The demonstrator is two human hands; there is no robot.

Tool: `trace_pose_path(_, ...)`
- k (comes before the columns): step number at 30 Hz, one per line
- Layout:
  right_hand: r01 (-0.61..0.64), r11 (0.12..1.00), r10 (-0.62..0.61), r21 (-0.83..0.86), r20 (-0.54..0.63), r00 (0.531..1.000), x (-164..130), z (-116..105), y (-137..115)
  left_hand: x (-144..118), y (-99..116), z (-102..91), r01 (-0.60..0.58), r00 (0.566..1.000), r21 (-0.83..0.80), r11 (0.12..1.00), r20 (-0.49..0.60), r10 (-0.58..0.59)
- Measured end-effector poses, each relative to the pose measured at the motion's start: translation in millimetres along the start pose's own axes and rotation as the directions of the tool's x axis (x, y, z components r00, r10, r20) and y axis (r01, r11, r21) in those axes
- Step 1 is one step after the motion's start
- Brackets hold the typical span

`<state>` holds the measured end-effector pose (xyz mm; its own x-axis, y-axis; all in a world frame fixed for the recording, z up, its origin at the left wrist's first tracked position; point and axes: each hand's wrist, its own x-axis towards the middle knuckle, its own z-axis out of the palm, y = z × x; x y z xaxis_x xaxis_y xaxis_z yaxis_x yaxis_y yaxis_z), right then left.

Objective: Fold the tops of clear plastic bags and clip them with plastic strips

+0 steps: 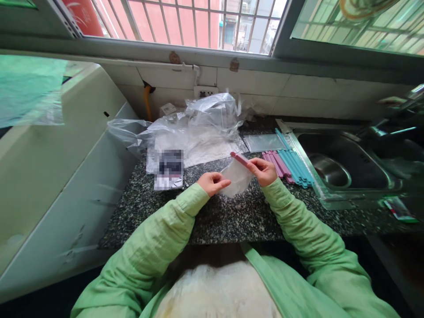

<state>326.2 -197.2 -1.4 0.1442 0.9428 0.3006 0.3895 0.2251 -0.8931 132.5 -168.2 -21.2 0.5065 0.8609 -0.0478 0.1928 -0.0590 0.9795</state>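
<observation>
A small clear plastic bag (236, 177) hangs just above the speckled countertop (232, 216), with a pink sealing clip (239, 158) along its top edge. The right hand (264, 170) is closed on bag and clip at that edge, while the left hand (213, 182) pinches the opposite side, keeping the film taut, though the fingertip grip is hard to read. Just beside the right hand lie pink and blue clips (288, 164) in 2 groups, against the sink (334, 164) rim, with a flat clear bag (264, 142) and crumpled plastic wrapping (195, 128) behind.

head cam | worn high, looks forward and down | close over granite countertop (232, 216) | window (198, 22) ahead | sink (347, 163) right, edge seemingly distorted
</observation>
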Motion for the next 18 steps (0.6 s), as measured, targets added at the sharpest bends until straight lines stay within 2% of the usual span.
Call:
trace_pose_path(4, 0.013, 1.000, -0.015, 0.021, 0.107, 0.994, -2, 4, -2, 2, 3, -7.1, -0.117, 0.970, -0.035, 0.992, -0.220, 0.107)
trace_pose_path(6, 0.017, 1.000, -0.020, 0.019, 0.180, 0.983, -4, 7, -4, 1, 5, -8.3, -0.154, 0.968, -0.115, 0.981, -0.216, 0.126)
trace_pose_path(8, 0.013, 1.000, -0.014, 0.003, 0.250, 0.968, -6, 10, -8, 0, 8, -7.3, -0.141, 0.981, -0.182, 0.973, -0.156, 0.113)
trace_pose_path(12, -0.053, 0.999, 0.049, 0.001, 0.333, 0.942, -8, 14, -14, -2, 13, -4.3, -0.104, 0.993, -0.201, 0.974, -0.080, 0.089)
trace_pose_path(15, -0.131, 0.990, 0.108, 0.048, 0.336, 0.936, -6, 15, -12, -2, 12, -5.8, -0.129, 0.989, -0.205, 0.970, -0.100, 0.110)
trace_pose_path(18, -0.223, 0.969, 0.178, 0.105, 0.329, 0.928, -4, 17, -7, 0, 7, -8.8, -0.164, 0.976, -0.217, 0.962, -0.177, 0.126)
